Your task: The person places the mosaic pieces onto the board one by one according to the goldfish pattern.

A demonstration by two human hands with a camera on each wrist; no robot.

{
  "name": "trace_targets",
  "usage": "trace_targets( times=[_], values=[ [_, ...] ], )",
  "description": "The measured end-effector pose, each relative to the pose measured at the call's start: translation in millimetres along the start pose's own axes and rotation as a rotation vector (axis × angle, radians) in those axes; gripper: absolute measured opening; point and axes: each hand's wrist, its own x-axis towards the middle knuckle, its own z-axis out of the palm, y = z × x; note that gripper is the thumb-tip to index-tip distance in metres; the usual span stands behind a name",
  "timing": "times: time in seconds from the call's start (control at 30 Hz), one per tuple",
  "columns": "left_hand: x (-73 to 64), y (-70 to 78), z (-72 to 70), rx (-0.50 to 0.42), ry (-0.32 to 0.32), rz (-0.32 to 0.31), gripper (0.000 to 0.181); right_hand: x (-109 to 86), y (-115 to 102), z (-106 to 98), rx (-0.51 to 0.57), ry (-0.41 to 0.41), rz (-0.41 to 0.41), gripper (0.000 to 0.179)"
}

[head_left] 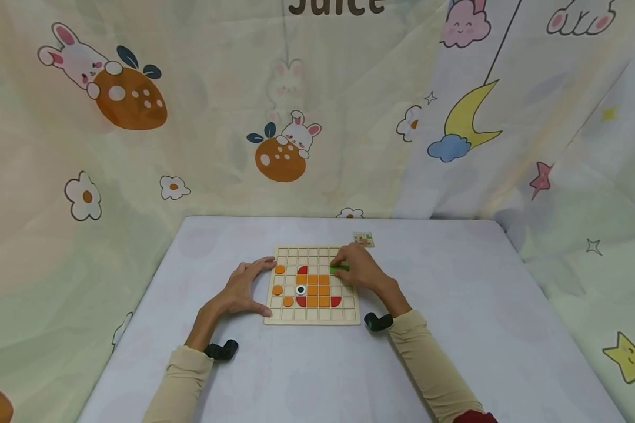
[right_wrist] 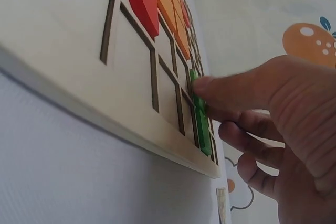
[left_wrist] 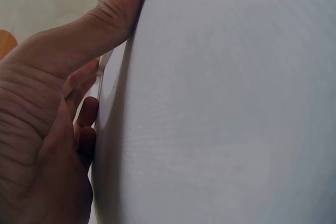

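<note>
A square wooden grid board (head_left: pixel 312 319) lies flat on the white table. My left hand (head_left: pixel 241 288) rests at its left side, thumb at the near corner and fingertips at the edge farther up, spread wide apart. With thumb and fingers my right hand (head_left: pixel 361 267) pinches a green piece (right_wrist: pixel 198 103) at the board's upper right cells. Orange square tiles (head_left: pixel 318 291) form a block in the middle cells. Red rounded pieces (head_left: pixel 336 301) sit at corners around it. A white disc with a black dot (head_left: pixel 300 290) lies to the block's left.
Orange round pieces (head_left: pixel 280 269) lie on the left columns of the board. A small picture card (head_left: pixel 365 238) lies beyond the board's far right corner. A patterned cloth (head_left: pixel 217 147) hangs behind the table (head_left: pixel 317 376).
</note>
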Motion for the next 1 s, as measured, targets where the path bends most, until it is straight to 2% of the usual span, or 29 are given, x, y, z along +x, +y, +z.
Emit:
trace_targets(
  times=[0.17, 0.33, 0.47, 0.7, 0.83, 1.0],
  values=[
    [2.9, 0.5, 1.6, 0.003, -0.009, 0.005, 0.128, -6.2, -1, -9, 0.026, 0.017, 0.045, 0.029],
    [1.5, -0.4, 2.6, 0.008, -0.013, 0.006, 0.128, -26.4, 11, -27, 0.054, 0.055, 0.080, 0.038],
    [0.4, -0.8, 2.6, 0.000, -0.009, -0.002, 0.128, -45.1, 24, -43, 0.058, 0.039, 0.156, 0.042],
    [-0.8, -0.8, 4.3, 0.020, -0.009, 0.000, 0.126, -79.8, 37, -65, 0.060, -0.037, 0.298, 0.046],
    [-2.1, 0.2, 3.8, 0.025, -0.010, -0.002, 0.126, -97.4, 42, -73, 0.037, -0.070, 0.315, 0.045],
    [-1.5, 1.0, 2.3, 0.033, 0.002, 0.008, 0.126, -110.5, 45, -79, 0.010, -0.079, 0.307, 0.035]
  ],
)
